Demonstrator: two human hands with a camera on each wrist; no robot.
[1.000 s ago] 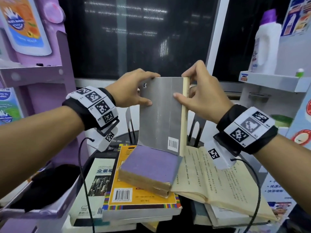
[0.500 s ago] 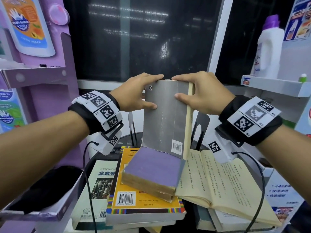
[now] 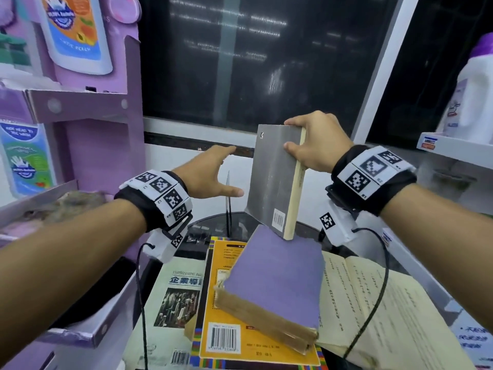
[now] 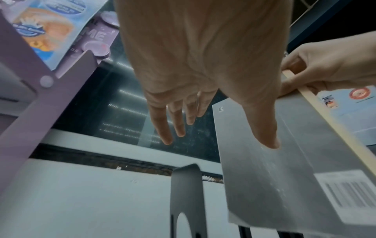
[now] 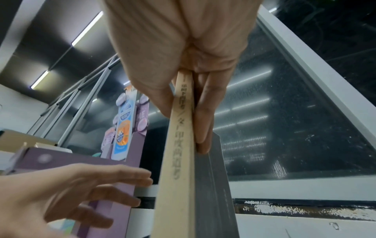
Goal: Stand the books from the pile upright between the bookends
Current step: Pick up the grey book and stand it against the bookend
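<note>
The right hand [image 3: 317, 145] pinches the grey paperback [image 3: 274, 180] at its top corner, upright above the pile [image 3: 266, 289]. The left hand [image 3: 210, 174] is wide, empty. The book seems light and bendable; better grip near the spine.

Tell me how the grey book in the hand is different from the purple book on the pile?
The grey book is thin; the purple book is thick. The grey book is held up on end by the right hand, while the purple book lies flat on the yellow book. The grey book's page edges look pale and clean; the purple book's look brown and worn. Both are closed.
</note>
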